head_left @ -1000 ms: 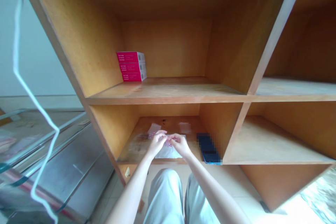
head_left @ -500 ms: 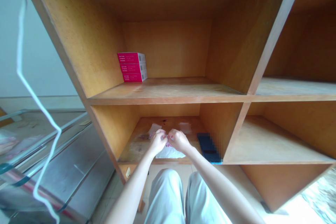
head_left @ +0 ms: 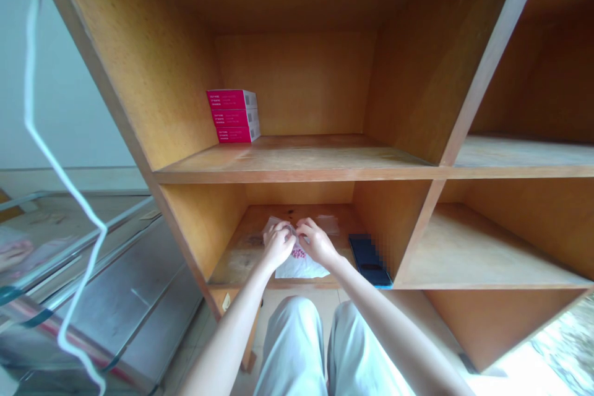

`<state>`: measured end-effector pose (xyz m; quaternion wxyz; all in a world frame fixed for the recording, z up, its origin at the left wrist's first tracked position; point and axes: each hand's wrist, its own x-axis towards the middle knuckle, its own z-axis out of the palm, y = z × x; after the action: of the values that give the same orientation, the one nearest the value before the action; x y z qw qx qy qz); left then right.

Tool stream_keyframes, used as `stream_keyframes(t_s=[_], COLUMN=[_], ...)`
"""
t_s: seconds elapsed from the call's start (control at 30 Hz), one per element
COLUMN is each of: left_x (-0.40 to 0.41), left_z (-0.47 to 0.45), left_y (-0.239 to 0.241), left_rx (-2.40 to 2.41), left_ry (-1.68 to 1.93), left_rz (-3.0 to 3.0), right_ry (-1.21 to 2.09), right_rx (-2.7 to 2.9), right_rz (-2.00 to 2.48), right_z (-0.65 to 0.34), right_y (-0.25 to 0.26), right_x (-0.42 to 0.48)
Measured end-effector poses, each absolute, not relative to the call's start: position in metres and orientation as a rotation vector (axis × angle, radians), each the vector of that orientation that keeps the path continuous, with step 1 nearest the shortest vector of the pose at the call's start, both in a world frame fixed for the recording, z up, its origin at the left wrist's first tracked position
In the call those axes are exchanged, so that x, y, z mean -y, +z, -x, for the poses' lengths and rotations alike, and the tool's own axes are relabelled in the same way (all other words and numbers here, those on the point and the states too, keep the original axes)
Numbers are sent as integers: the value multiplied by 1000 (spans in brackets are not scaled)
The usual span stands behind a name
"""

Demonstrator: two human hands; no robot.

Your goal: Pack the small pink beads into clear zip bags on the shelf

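Observation:
In the lower compartment, my left hand (head_left: 278, 246) is closed on a small clear plastic bag (head_left: 273, 221), part of which shows above the knuckles. My right hand (head_left: 316, 241) faces it, fingers pinched at the bag's edge between the hands. Below the fingertips lies a cluster of small pinkish-red beads or pellets (head_left: 298, 252); their exact kind is too small to tell. They rest on a white sheet (head_left: 301, 270) at the shelf's front edge. My fingers hide much of the bag.
Another clear plastic bag (head_left: 328, 224) lies behind my right hand. A dark flat phone-like object (head_left: 370, 263) is at the right. Several magenta boxes (head_left: 232, 117) are stacked on the upper shelf. A white cable (head_left: 65, 179) hangs left, beside a glass-and-metal case (head_left: 106, 284).
My left hand has shifted slightly, and more of the bag shows above it. The gap between my hands has widened a little, showing more of the red beads.

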<state>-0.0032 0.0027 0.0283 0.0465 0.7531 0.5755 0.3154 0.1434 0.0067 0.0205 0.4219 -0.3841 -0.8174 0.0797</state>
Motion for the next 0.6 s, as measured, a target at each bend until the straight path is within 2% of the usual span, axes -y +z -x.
stream_keyframes(t_s=[0.23, 0.6], left_x=[-3, -2], left_z=[4, 8], left_y=[24, 21], left_rx=[-1756, -1660], left_ry=[816, 894], left_rz=[-2400, -2373], right_ry=[263, 516], right_rx=[2202, 2270], right_rz=[985, 885], right_z=[-144, -149], right_y=[23, 30], right_x=[-20, -30])
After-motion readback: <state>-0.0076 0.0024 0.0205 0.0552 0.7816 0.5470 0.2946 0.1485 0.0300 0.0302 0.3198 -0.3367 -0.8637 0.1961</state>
